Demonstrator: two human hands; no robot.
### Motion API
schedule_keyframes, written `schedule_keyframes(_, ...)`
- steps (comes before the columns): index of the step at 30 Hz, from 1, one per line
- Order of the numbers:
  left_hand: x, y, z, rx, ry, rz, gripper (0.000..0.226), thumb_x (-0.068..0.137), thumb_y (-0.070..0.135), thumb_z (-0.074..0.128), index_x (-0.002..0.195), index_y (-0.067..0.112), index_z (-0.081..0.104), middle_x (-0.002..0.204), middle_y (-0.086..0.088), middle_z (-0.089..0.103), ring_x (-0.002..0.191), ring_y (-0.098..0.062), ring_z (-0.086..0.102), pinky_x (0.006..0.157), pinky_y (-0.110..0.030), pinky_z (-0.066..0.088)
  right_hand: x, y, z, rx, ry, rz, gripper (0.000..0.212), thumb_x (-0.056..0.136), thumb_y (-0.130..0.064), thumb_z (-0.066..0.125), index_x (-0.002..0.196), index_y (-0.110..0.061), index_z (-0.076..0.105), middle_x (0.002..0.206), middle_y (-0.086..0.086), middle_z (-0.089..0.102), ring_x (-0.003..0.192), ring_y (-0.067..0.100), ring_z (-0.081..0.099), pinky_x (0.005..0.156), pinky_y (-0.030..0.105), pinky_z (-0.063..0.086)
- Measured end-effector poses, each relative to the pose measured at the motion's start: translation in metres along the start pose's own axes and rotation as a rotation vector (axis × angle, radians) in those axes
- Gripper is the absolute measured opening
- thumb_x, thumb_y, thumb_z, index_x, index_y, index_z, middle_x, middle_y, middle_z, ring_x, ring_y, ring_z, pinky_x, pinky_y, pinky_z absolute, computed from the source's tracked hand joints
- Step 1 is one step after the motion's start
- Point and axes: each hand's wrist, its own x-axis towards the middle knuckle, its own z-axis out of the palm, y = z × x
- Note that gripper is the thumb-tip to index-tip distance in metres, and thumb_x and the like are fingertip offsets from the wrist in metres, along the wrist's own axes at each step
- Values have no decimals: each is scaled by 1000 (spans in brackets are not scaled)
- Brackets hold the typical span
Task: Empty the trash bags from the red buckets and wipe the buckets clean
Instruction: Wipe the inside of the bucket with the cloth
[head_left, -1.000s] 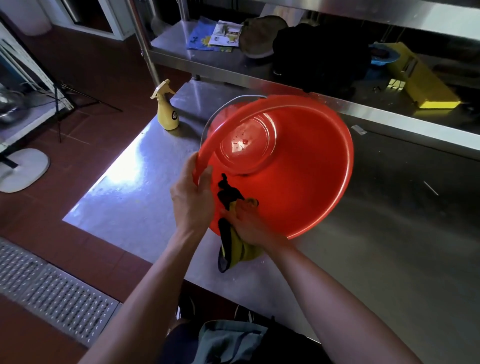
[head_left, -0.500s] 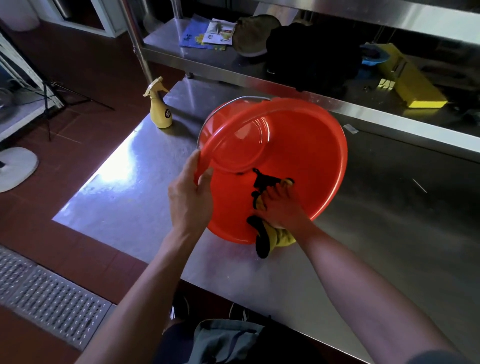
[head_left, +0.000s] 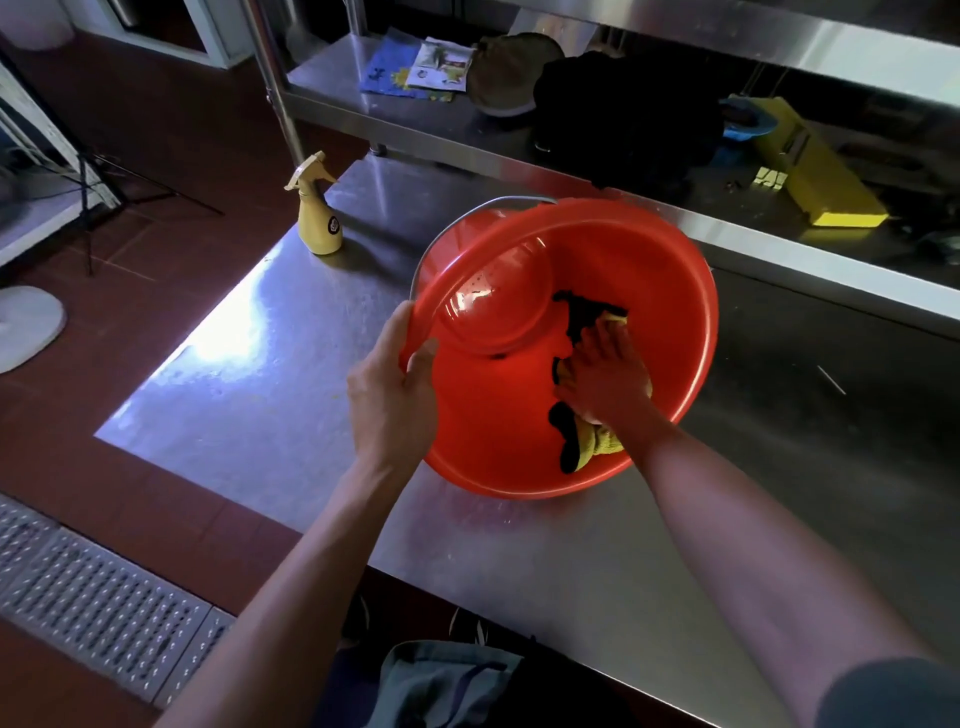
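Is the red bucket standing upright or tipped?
Tipped: the red bucket leans, mouth toward the camera, left hand gripping its rim.

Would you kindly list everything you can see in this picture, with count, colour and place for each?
bucket: one, red, tilted on its side on the table, metal bail handle behind it
cloth: one, yellow and black, inside the bucket under the right hand
spray bottle: one, yellow, upright near the table's far left corner
table: one, steel, under the bucket
shelf: one, steel, behind the table, holding papers, dark bundles and other items too dim to name
yellow box: one, on the shelf at right
floor grate: one, grey, lower left in the red tiled floor
left hand: grips the bucket's rim
right hand: presses the cloth against the bucket's inner wall
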Motion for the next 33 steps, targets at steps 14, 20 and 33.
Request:
schedule_keyframes(14, 13, -2, -2, -21, -9, -52, 31, 98, 31, 62, 128, 28, 67, 86, 9, 71, 63, -8, 56, 64, -41, 54, -20, -124, 15, 832, -279, -320, 57, 93, -27, 23, 124, 10, 54, 121, 33, 55, 113, 53, 51, 92, 62, 45)
schedule_keyframes(20, 19, 2, -8, -29, 13, -69, 33, 96, 30, 61, 128, 28, 68, 87, 12, 71, 74, -14, 66, 75, -45, 58, -69, -142, -50, 1443, -172, -300, 55, 91, -14, 52, 146, -9, 47, 143, 7, 48, 133, 18, 42, 112, 29, 28)
schedule_keyframes(33, 37, 9, -39, -42, -4, -161, 28, 96, 28, 66, 117, 46, 69, 91, 21, 73, 80, -20, 73, 75, -50, 62, -69, -116, -51, 1260, -111, -457, 47, 85, 10, 63, 127, -9, 69, 115, -10, 65, 95, -13, 56, 77, 7, 41)
